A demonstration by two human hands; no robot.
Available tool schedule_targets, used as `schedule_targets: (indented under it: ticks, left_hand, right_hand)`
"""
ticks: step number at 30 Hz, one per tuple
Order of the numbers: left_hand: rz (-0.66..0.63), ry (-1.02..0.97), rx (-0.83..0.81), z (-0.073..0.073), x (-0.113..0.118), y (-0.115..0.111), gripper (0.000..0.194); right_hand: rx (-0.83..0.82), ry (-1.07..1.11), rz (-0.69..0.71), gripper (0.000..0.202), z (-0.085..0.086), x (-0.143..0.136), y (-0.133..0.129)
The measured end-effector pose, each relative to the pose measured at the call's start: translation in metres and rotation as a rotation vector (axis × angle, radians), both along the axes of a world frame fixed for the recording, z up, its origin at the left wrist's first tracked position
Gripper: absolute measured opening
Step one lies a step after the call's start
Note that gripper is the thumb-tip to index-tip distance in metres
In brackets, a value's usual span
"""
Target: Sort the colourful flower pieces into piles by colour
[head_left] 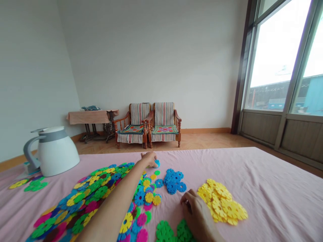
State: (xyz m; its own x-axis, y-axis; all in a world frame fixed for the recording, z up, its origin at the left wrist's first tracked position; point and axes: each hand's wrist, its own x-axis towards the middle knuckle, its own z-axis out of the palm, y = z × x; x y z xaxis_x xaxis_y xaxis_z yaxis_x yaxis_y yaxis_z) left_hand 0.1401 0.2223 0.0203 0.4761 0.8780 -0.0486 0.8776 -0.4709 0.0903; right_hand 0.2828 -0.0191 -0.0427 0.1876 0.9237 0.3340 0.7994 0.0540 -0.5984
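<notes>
- Green notched discs (164, 231) lie nearest, on the pink cloth (277, 191), just beside the right hand.
- The right hand (199, 211) is loosely curled between the green discs and the yellow pile (222, 201); whether it pinches anything, I cannot tell.
- The mixed heap (101, 191) spreads under and around the left forearm.
- The blue pile (173, 181) sits between heap and yellow pile, past the right hand.
- Farther off, the left hand (150, 159) reaches a lone blue disc (157, 163), fingers bent; its grip is unclear. The step seems to be handling single discs by colour; lifting this one calls for a secure edge pinch.
</notes>
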Motion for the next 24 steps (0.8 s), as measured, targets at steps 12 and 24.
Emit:
schedule_targets:
  ticks: [12,24]
  left_hand:
    - [-0.015,-0.010,0.019,-0.001,0.000,-0.001,0.029]
    - [-0.255,-0.206,0.024,0.010,-0.014,-0.044,0.014]
  right_hand:
    - [-0.007,-0.002,-0.007,0.021,-0.001,0.000,0.001]
    - [0.022,0.015,-0.016,0.023,0.001,-0.002,0.000]
